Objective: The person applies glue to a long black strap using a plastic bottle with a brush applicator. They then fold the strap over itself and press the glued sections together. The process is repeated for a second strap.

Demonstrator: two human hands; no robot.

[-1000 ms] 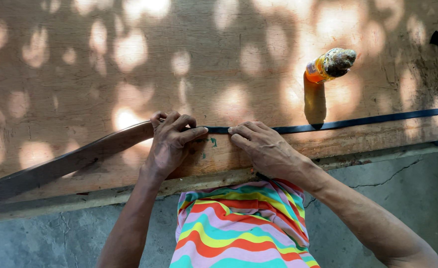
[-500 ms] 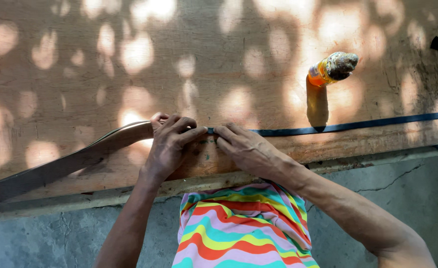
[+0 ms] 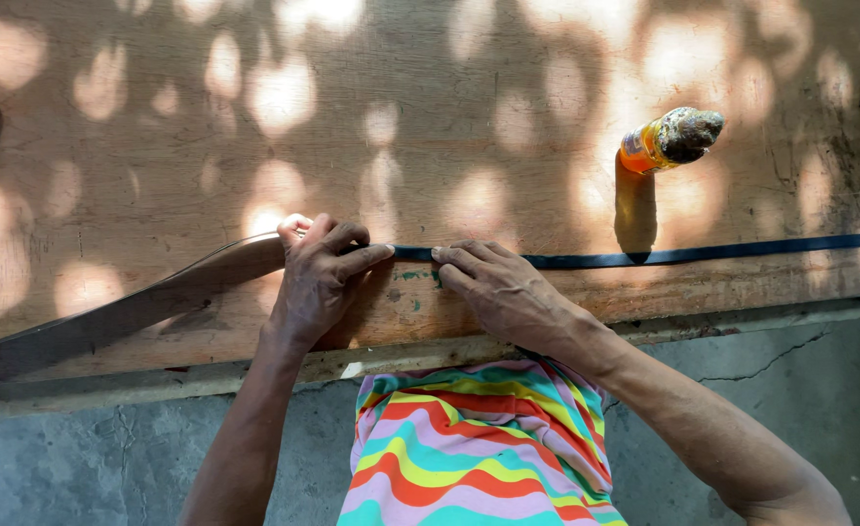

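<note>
A long dark strip (image 3: 703, 255) lies along the front part of the plywood bench (image 3: 469, 107), its left stretch lifting off the board. The left hand (image 3: 321, 278) curls its fingers over the strip; the right hand (image 3: 496, 287) lies flatter, fingertips pressing it down just beside the left. An orange bottle (image 3: 666, 139) stands behind the strip, right of both hands.

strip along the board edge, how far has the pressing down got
Done, by the look of it: right of the hands the dark strip lies flat along the plywood board, past the orange bottle. In hand: the left hand and right hand press it where their fingers nearly meet. Left: the stretch to the left, which lifts off the board and looks loose.
</note>
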